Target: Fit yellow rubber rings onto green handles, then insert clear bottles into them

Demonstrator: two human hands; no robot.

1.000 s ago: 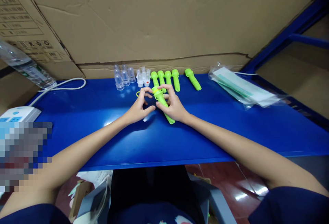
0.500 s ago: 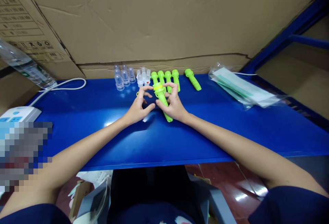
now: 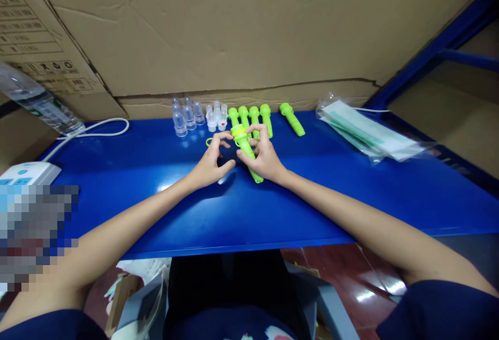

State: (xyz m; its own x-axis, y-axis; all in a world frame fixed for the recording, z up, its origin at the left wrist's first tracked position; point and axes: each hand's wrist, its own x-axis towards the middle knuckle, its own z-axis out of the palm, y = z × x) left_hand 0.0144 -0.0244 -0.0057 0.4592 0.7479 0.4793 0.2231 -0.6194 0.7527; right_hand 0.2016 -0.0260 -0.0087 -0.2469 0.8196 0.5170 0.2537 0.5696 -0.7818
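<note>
At the middle of the blue table (image 3: pixel 351 194), our right hand (image 3: pixel 265 159) grips a green tube (image 3: pixel 246 148) that slants just above the surface, while our left hand (image 3: pixel 210 160) pinches with curled fingertips at the yellow ring (image 3: pixel 238 132) around its wide top end. We would judge the work goes best if we hold the tube steady and ease the ring round evenly, since it is thin and could slip. Close behind lie a row of green tubes (image 3: pixel 253 117) and clear caps (image 3: pixel 191 114), which our knuckles could knock; a plastic packet (image 3: pixel 366 132) lies well apart.
</note>
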